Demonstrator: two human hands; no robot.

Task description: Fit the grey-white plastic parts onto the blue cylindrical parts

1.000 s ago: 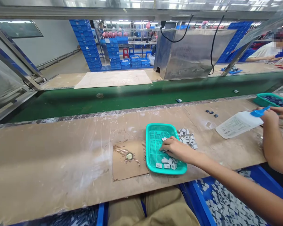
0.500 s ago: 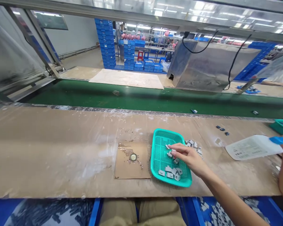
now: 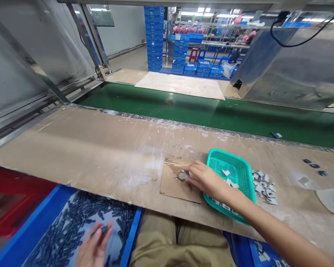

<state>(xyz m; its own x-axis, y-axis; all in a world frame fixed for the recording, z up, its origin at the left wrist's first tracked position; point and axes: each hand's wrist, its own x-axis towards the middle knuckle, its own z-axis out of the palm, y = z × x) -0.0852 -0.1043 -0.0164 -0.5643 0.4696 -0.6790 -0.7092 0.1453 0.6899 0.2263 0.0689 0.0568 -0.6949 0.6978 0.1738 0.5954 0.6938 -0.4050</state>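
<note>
My right hand [image 3: 206, 180] reaches across a teal mesh tray [image 3: 241, 168] to a brown cardboard square [image 3: 172, 187]. Its fingertips pinch a small grey piece [image 3: 186, 174] against a round metal cap [image 3: 180, 175] lying on the cardboard. A few grey pieces lie in the tray. Beside its right edge lies a loose heap of grey pieces [image 3: 263, 185]. My left hand [image 3: 96, 244] is low in a blue bin [image 3: 129, 237] of dark pieces [image 3: 69, 226]. It is blurred, fingers spread over them.
A green conveyor belt [image 3: 211, 115] runs behind the worn wooden bench [image 3: 100, 148]. Three dark pieces [image 3: 313, 165] and a white bottle [image 3: 332, 200] lie at the right. A red crate [image 3: 11, 200] stands at the lower left. A second blue bin [image 3: 264, 256] holds grey pieces.
My right hand moved left out of the teal tray to the cap on the cardboard with a grey piece. My view swung left, and my left hand left the white bottle for the blue bin.
</note>
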